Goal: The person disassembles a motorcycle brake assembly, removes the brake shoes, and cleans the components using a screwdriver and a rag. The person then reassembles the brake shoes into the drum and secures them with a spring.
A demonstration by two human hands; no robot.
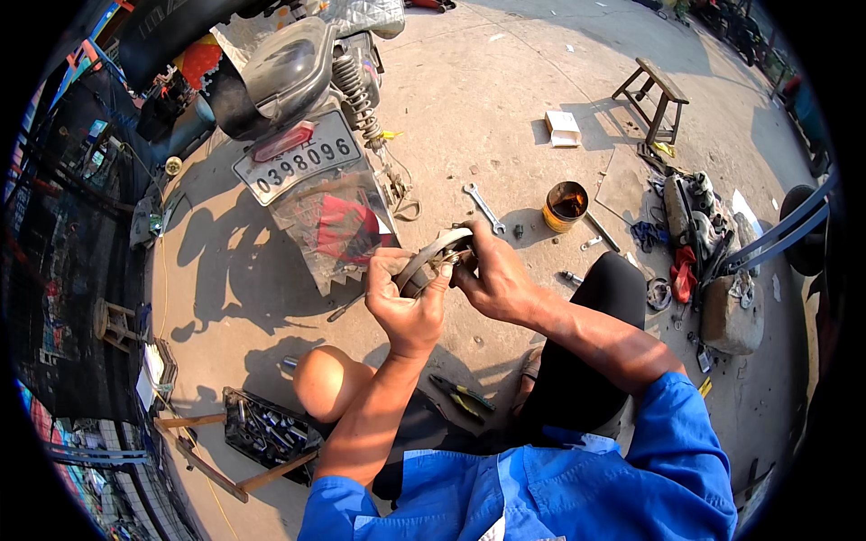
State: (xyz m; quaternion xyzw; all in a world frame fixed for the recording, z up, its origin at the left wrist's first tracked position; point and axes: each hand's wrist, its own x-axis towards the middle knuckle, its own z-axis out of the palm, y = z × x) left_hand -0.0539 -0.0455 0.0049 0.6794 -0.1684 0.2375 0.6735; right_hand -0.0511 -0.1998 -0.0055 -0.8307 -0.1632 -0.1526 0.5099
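Between my two hands is a round metal drum brake plate with curved brake shoes (427,259), held up in front of my knees. My left hand (406,307) grips its near left side, the thumb pressed toward the middle. From the right, my right hand (498,278) closes on the other side, its fingertips partly hidden by the part. What lies right under the thumbs is too small to make out. Just beyond stands the rear of a motorcycle with a white number plate (298,158) and a coil spring shock absorber (355,95).
An open-ended wrench (485,209) and a can of dark liquid (566,204) lie beyond my right hand. Pliers (462,397) rest below my hands, a tool tray (268,427) at lower left. A wooden stool (663,83) and white box (563,129) stand farther off; parts and rags clutter the right.
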